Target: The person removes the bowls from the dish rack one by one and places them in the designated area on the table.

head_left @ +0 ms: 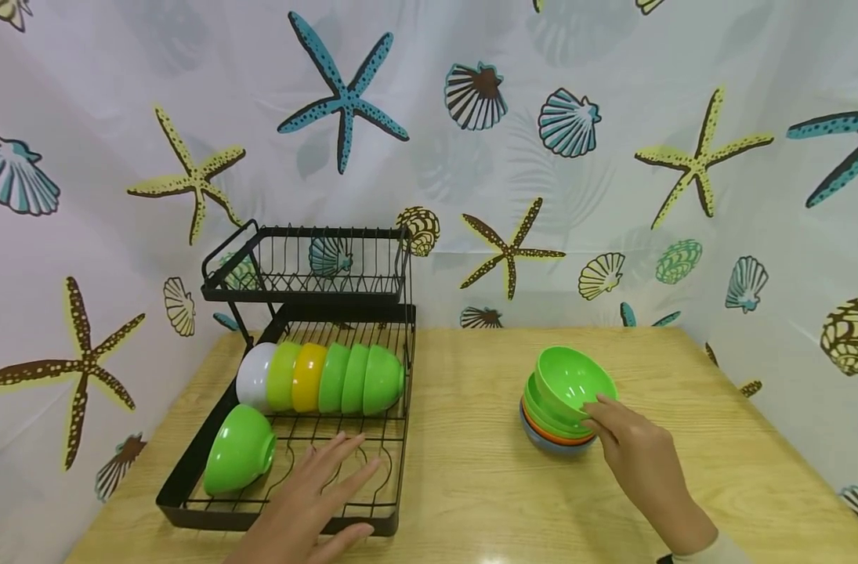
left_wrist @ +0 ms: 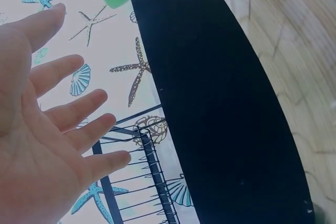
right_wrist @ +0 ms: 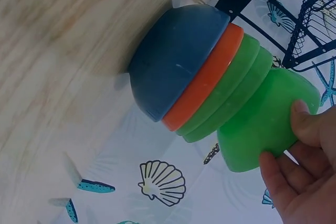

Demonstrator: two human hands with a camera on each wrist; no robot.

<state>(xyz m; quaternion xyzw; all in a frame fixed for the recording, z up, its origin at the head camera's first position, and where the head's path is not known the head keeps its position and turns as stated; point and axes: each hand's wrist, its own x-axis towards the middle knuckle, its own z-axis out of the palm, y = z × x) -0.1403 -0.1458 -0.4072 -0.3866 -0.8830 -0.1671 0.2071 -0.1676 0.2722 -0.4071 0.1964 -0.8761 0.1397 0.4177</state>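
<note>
On the right of the table, my right hand [head_left: 636,442] pinches the rim of a bright green bowl [head_left: 573,380]. That bowl sits tilted at the top of a stack, with more green bowls, an orange bowl [right_wrist: 202,80] and a blue bowl [right_wrist: 176,59] at the bottom. My left hand [head_left: 312,501] is spread over the front edge of the black dish rack [head_left: 280,518], holding nothing. A single green bowl [head_left: 238,450] leans on its side at the rack's front left. Behind it stands a row with a white bowl [head_left: 255,377], a yellow bowl [head_left: 309,377] and several green ones.
The rack's upper tier [head_left: 309,298] rises at the back left, its wire slots visible. A wooden table [head_left: 464,439] carries both rack and stack. A curtain [head_left: 429,180] printed with shells and starfish encloses the back and sides.
</note>
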